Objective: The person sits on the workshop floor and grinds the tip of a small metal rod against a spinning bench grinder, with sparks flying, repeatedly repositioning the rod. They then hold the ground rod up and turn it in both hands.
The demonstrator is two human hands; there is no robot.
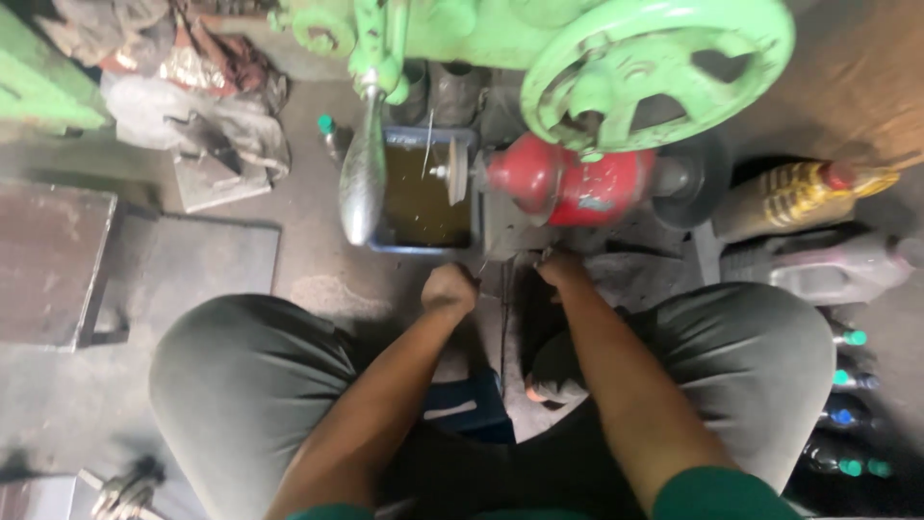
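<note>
From my seat I see both hands held low between the knees, just in front of the red motor [577, 183]. The left hand [449, 289] is curled into a fist, fingers pressed together, and a thin wire [484, 262] seems to come out of its right side. The right hand [561, 270] is bent downward with its fingertips tucked out of sight, so I cannot tell whether they pinch that wire or only rest on the dark block under the motor.

The wire lies between the two hands, nearer the left one, and its long axis seems to run up and away from the body toward the small grinding wheel [452, 171] on the motor's left end. It looks very thin, pale and straight (much of it is lost in the gloom).

Just beyond the left hand sits a blue tray [470, 241] of yellowish liquid, with a second thin rod [426, 144] standing over it near the wheel. A steel handle [362, 178] hangs down from the green machine [664, 58] at the tray's left edge. Plastic jugs [808, 197] lie well apart on the right.
</note>
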